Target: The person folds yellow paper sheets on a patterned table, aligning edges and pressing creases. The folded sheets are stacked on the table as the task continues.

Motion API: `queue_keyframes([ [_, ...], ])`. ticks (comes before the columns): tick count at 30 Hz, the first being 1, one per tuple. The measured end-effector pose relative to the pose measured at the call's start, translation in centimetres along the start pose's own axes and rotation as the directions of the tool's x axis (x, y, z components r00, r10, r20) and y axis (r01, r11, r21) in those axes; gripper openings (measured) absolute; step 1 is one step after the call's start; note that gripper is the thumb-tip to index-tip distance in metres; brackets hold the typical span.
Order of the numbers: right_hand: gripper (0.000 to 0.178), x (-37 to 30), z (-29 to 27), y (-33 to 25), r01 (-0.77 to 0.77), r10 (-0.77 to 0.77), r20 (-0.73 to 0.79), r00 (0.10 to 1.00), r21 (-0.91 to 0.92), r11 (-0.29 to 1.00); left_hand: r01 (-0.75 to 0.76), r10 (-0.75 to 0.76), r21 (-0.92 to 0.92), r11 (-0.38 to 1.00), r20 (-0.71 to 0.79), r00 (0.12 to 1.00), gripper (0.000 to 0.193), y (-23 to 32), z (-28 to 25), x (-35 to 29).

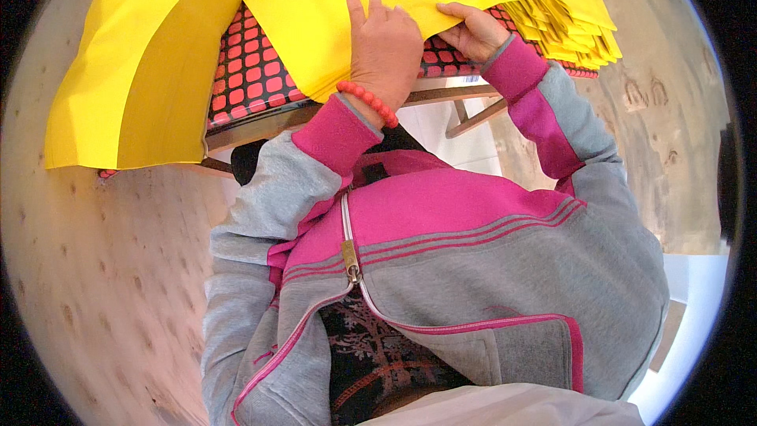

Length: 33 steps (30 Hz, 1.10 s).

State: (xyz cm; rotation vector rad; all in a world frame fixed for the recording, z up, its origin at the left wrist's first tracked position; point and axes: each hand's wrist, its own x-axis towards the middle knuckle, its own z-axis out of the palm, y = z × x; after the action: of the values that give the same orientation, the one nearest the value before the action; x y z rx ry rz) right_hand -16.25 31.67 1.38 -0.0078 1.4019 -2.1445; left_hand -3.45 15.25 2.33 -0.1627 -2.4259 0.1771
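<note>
A flat yellow cloth-like sheet (315, 16) lies across the table in front of me, its near left corner reaching the table's front edge. My left hand (385, 46), with a red bead bracelet at the wrist, rests palm down on the sheet. Its index finger is stretched out and the other fingers are slightly bent. At the sheet's right-hand edge, my right hand (475, 34) pinches the material, thumb on top and the other fingers partly hidden underneath.
A red-and-black patterned covering (256, 71) lies on the table. To the left, a large pile of yellow sheets (150, 71) hangs over the front edge. Several layered yellow pieces (564, 12) are heaped at the right corner. Wooden boards (102, 268) stand below left.
</note>
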Motion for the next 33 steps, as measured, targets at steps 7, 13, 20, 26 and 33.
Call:
queue_keyframes([
  [7,0.022,-5.4,-0.1,0.4,-0.304,0.339,0.163,0.927,-0.206,0.930,-0.077,0.083,-0.036,0.996,0.186,0.979,0.014,-1.9,0.4,-2.0],
  [13,0.030,-12.6,3.7,2.8,0.577,-0.150,0.566,0.811,-0.730,0.365,-0.120,0.137,-0.095,0.988,0.195,0.971,0.018,-4.2,-0.4,-2.5],
  [20,0.046,-5.8,2.0,2.3,0.603,-0.298,0.743,0.599,-0.663,-0.443,-0.153,0.194,-0.144,0.978,0.338,0.921,0.016,-5.8,-2.3,-1.6],
  [26,0.042,-5.1,-3.3,-1.8,0.655,-0.166,0.707,0.687,-0.702,-0.280,-0.132,0.232,-0.235,0.963,0.477,0.847,0.018,-8.5,-3.3,-1.2],
  [33,0.019,-4.5,-5.4,-5.1,0.647,-0.174,0.644,0.745,-0.761,-0.048,0.276,0.098,-0.508,0.816,0.592,0.800,0.034,-15.5,-4.5,-3.6],
])
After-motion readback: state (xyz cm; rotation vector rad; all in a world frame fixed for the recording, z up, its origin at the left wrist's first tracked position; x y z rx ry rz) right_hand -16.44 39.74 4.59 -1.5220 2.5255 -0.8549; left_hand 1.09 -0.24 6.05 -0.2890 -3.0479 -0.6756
